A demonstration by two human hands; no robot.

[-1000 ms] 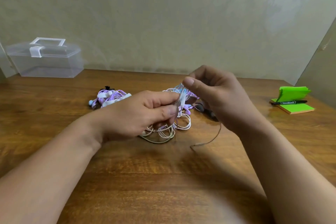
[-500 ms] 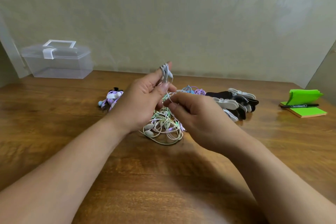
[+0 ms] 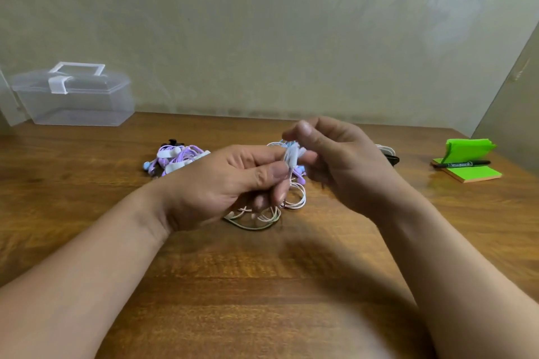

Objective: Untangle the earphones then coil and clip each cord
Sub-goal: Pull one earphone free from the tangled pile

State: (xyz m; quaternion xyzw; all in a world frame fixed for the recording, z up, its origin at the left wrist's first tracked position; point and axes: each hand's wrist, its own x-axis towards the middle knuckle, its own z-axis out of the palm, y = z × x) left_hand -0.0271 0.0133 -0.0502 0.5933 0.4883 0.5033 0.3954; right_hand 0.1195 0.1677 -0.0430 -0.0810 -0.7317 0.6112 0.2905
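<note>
Item one, white cord bundle [image 3: 291, 158]: a small folded hank raised above the desk at mid-scene. It is pinched between the thumb and curled fingers of the left grip [image 3: 230, 183], which enters from the near left. Right grip [image 3: 344, 166], from the near right: fingers curled, thumb lifted above the hank, one fingertip just beside or touching it; blur keeps me from telling whether it holds any cord. Item two, tangle of earphones [image 3: 264, 214]: white and pale green loops lying on the desk beneath both grips, partly hidden by the left one. Item three, purple earphones [image 3: 178, 157]: a coiled heap with white clip-like pieces, far left of the tangle. Item four, clips [image 3: 388, 152]: black and white, mostly hidden behind the right grip. I also log the desk [image 3: 262, 285], brown wood; a clear lidded box [image 3: 75, 99] at far left by the wall; and green sticky notes [image 3: 475, 173] at far right with a black marker [image 3: 463, 164] lying across them.
</note>
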